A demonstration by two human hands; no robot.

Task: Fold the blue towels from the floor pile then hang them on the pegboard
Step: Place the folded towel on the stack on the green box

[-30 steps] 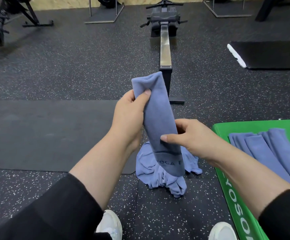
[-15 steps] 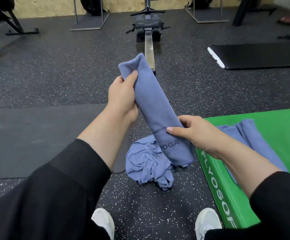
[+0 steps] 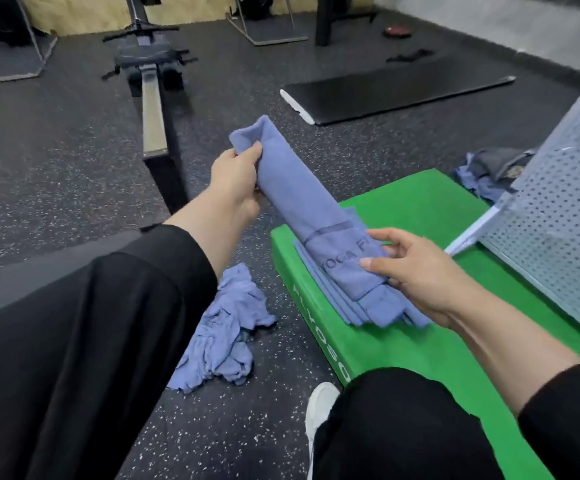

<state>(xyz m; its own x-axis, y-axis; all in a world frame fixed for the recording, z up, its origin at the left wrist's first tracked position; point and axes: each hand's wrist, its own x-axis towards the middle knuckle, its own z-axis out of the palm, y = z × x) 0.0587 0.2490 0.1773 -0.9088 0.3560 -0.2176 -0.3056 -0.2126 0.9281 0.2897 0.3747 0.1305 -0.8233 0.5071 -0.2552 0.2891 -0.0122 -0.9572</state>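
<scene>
A folded blue towel is held at both ends above the near-left corner of the green platform. Its far end is gripped by the left hand, with the thumb curled over the cloth and the other fingers closed behind it. Its near end, printed with dark lettering, is pinched by the right hand: the thumb is laid on the upper face and the fingers are passed beneath, partly extended. The towel is tilted, with the far end raised beyond the platform's left edge and the near end lowered onto a stack of folded towels, though contact cannot be confirmed.

The stack is laid on the top surface of the platform, close to its near-left edge. A crumpled pile of blue towels is located on the speckled floor, just left of the platform. A perforated pegboard is stood tilted on the right side of the platform. Further loose cloth is seen on the floor behind the platform, beside the pegboard. A black mat is laid well beyond the platform, and a rowing machine is positioned to the far left of it. A white shoe is visible against the platform's near end.
</scene>
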